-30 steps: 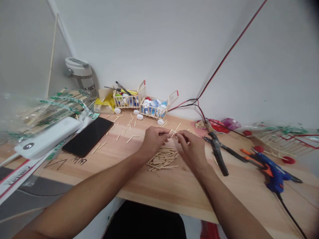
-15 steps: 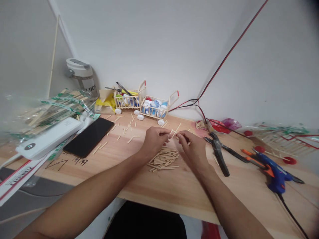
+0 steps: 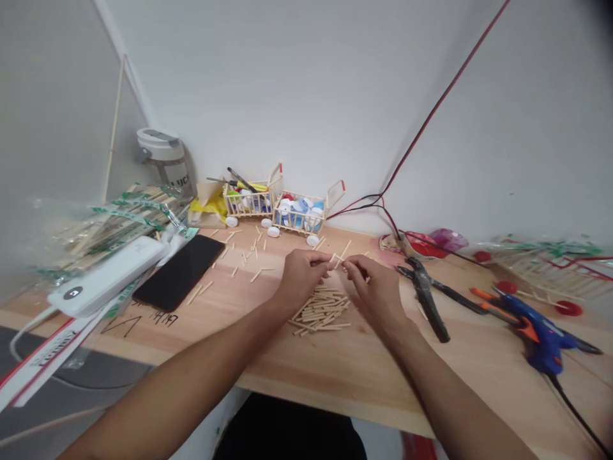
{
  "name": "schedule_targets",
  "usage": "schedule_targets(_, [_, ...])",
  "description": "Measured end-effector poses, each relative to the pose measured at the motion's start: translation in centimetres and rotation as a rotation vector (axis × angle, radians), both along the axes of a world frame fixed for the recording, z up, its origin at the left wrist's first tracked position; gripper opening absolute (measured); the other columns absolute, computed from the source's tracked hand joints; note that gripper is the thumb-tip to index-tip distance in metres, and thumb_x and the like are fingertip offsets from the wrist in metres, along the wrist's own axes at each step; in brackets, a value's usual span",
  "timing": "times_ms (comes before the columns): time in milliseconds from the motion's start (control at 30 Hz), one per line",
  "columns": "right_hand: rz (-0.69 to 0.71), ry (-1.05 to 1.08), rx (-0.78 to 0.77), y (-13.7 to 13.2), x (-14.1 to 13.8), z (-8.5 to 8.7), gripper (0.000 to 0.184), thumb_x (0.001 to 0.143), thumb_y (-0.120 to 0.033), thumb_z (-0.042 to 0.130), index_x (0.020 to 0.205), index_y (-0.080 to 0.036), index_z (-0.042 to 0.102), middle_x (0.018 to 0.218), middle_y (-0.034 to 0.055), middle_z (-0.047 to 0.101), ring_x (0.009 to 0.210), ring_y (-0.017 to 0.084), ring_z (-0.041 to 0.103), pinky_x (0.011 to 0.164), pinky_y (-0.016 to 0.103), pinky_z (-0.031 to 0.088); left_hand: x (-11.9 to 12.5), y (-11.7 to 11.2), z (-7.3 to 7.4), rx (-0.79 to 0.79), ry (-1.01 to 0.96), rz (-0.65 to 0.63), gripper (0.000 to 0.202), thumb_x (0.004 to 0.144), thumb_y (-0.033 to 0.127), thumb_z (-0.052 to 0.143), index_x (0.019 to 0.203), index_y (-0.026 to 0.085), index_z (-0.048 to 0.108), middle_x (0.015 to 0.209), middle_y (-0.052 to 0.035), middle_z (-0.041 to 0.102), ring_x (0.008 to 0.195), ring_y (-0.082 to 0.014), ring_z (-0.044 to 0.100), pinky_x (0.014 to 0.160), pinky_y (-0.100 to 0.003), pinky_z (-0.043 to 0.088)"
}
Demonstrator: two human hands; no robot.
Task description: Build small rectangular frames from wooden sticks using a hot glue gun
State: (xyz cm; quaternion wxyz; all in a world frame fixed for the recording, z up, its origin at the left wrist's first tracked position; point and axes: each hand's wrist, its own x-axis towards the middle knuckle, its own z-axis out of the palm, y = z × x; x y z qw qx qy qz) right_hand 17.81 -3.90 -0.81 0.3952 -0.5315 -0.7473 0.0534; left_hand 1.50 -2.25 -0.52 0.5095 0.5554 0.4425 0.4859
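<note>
My left hand (image 3: 302, 276) is closed in a pinch at one end of a short wooden stick (image 3: 338, 258). Thumb and forefinger of my right hand (image 3: 376, 284) pinch near the stick's other end. Just behind the fingertips, a second thin stick (image 3: 347, 246) slants away; whether it touches the held one is unclear. Below the hands lies a loose pile of cut wooden sticks (image 3: 323, 312) on the wooden table (image 3: 330, 377). My fingers hide part of the held piece.
Two small stick-built carts (image 3: 301, 214) with bottle caps stand at the back. More short sticks (image 3: 256, 275) lie scattered to the left, near a black phone (image 3: 179, 271) and a white power strip (image 3: 108, 275). Pliers (image 3: 428, 300) and a blue glue gun (image 3: 543, 338) lie right.
The whole view has shifted slightly, so things sit a little lower and further right. Both hands keep their pinch close together above the pile, with little change.
</note>
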Motion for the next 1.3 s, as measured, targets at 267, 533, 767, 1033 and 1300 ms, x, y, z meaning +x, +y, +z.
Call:
schedule_targets(267, [0.010,0.003,-0.016,0.1,0.0,-0.3,0.020,0.091,-0.027,0.050,0.080,-0.020,0.065,0.072,0.0005,0.065,0.064,0.014,0.055,0.062,0.024,0.038,-0.1,0.1,0.1,-0.038,0.006,0.006,0.021,0.072,0.017,0.066,0.090,0.013,0.076,0.066,-0.0021,0.069,0.056,-0.0091,0.057,0.048,-0.017,0.045])
schedule_targets(533, [0.023,0.010,-0.020,0.2,-0.1,-0.3,0.023,0.092,-0.027,0.048,0.079,-0.019,0.065,0.071,0.0013,0.064,0.065,0.014,0.056,0.063,0.025,0.039,-0.1,0.0,0.3,-0.079,0.008,0.013,0.022,0.071,0.016,0.066,0.091,0.013,0.075,0.065,-0.0016,0.068,0.055,-0.0087,0.057,0.049,-0.018,0.046])
schedule_targets(767, [0.021,0.028,-0.015,0.3,0.0,-0.3,0.021,0.091,-0.026,0.048,0.079,-0.019,0.064,0.071,0.0008,0.065,0.065,0.014,0.056,0.063,0.024,0.039,0.0,0.1,0.3,-0.079,0.012,-0.003,0.024,0.073,0.018,0.064,0.094,0.011,0.071,0.073,-0.0043,0.069,0.056,-0.0092,0.059,0.047,-0.018,0.048])
schedule_targets(1033, [0.017,0.025,-0.010,0.3,-0.1,-0.4,0.023,0.092,-0.028,0.047,0.080,-0.019,0.065,0.074,0.0021,0.067,0.068,0.015,0.058,0.064,0.025,0.039,-0.4,0.3,0.5,-0.091,-0.020,-0.047,0.033,0.085,0.023,0.049,0.114,0.011,0.057,0.084,-0.0075,0.068,0.063,-0.0121,0.064,0.051,-0.022,0.053])
schedule_targets(1300, [0.038,0.037,-0.024,0.5,0.0,-0.6,0.022,0.091,-0.028,0.048,0.081,-0.020,0.066,0.079,0.0031,0.069,0.072,0.016,0.060,0.068,0.026,0.041,-0.8,0.9,0.8,-0.164,0.006,-0.097,0.034,0.079,0.020,0.061,0.112,0.010,0.060,0.086,-0.0068,0.066,0.069,-0.0118,0.062,0.057,-0.022,0.054])
